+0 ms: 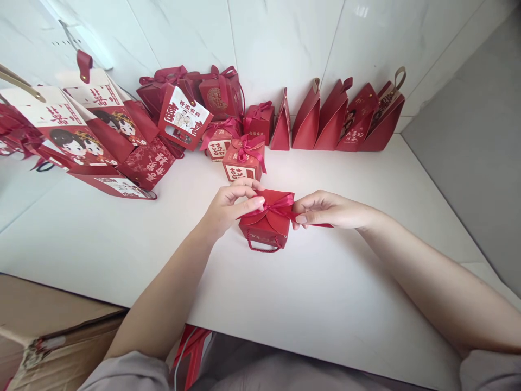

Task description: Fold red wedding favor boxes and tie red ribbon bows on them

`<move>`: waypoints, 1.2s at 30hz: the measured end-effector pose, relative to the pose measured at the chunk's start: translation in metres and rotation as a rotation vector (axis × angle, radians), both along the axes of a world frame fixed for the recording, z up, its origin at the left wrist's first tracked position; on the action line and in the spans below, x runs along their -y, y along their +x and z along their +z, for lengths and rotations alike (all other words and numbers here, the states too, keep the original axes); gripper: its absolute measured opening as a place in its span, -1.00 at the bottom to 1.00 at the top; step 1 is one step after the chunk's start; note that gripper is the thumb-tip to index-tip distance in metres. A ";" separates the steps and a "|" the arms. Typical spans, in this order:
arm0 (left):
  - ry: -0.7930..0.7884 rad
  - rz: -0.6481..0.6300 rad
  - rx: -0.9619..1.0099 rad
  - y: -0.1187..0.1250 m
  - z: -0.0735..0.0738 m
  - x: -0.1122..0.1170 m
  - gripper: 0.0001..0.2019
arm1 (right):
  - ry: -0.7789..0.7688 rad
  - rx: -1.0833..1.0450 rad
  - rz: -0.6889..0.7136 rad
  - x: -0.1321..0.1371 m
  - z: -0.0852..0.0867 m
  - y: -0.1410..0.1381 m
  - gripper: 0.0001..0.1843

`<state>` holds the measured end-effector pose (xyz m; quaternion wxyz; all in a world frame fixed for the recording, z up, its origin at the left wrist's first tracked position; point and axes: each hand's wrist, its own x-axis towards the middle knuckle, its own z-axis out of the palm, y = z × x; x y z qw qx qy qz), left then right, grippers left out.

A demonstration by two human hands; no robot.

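A small red gift box (265,221) with a cord handle (264,250) on its near side stands on the white table in front of me. Across its folded top runs a red ribbon (280,204), tied in a bow. My left hand (234,209) pinches the ribbon at the left of the bow, thumb on top. At the box's right side my right hand (325,210) has the ribbon between thumb and fingers, and a tail of it sticks out under that hand. The fingertips of my right hand are partly hidden behind the box's edge and ribbon.
Behind the box stand ribboned red boxes (244,160) and a row of pointed red boxes (307,122) along the tiled wall. More printed boxes (77,141) crowd the left side. A brown carton (61,336) sits below the table's front left edge.
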<state>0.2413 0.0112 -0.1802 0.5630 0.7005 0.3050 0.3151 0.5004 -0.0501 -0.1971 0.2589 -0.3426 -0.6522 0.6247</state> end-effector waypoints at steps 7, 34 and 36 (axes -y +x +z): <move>-0.277 0.076 0.204 0.008 -0.012 -0.001 -0.79 | 0.005 -0.026 -0.040 0.001 -0.004 -0.005 -0.61; -0.861 0.061 0.454 0.015 -0.016 -0.003 -0.80 | 0.033 -0.087 0.007 0.002 -0.004 -0.006 -0.76; -0.867 0.069 0.452 0.015 -0.016 -0.002 -0.76 | 0.037 -0.067 0.008 0.002 -0.005 -0.005 -0.74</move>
